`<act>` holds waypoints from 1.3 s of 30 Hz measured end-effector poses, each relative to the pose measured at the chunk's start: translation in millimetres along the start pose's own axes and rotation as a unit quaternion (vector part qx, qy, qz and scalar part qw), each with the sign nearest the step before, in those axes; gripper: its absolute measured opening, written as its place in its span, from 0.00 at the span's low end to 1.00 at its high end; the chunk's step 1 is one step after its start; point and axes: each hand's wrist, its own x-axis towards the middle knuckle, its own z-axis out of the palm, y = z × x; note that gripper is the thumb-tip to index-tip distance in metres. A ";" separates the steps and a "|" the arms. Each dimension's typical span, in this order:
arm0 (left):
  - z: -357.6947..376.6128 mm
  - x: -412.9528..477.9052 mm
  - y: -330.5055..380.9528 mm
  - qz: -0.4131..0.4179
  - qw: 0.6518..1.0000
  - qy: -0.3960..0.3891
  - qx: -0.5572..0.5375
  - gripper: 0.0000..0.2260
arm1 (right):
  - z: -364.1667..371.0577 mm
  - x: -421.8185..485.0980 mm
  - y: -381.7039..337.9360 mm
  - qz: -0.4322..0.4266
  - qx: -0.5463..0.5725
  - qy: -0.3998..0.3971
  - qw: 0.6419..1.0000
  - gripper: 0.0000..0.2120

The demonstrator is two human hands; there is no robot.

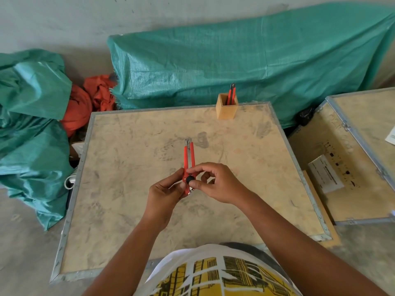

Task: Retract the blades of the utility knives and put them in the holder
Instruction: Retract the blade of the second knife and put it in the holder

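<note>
Spreading under everything is the plywood crate top, your landmark. Above its middle your left hand grips the handle end of a red utility knife, tip pointing away from you. Your right hand pinches the knife's black knob between thumb and forefinger. At the crate's far edge stands the wooden holder, a second red knife upright inside.
</note>
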 end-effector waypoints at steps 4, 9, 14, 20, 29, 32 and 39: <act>5.6 3.4 0.5 -0.004 1.000 0.003 0.007 0.18 | -2.5 -0.4 1.5 0.010 -0.007 0.031 0.999 0.10; 14.2 11.5 -3.1 -0.005 1.000 -0.008 0.029 0.18 | -9.8 -3.2 9.0 0.024 0.034 0.049 0.998 0.10; 44.4 27.2 -0.2 0.005 0.997 -0.045 0.060 0.19 | -38.9 3.4 20.1 0.058 0.077 0.098 0.991 0.11; 102.1 90.1 24.0 0.057 0.984 -0.073 0.154 0.20 | -108.0 48.8 28.0 0.056 0.063 0.133 0.987 0.14; 165.5 229.8 53.0 0.115 0.943 -0.060 0.305 0.19 | -194.1 162.8 56.1 0.048 0.038 0.209 0.976 0.14; 176.3 280.6 49.1 0.116 0.928 -0.062 0.350 0.20 | -210.1 202.4 76.3 0.036 0.025 0.241 0.970 0.14; 192.3 365.1 44.9 0.108 0.911 -0.062 0.393 0.20 | -227.8 274.1 121.3 0.009 -0.073 0.280 0.957 0.15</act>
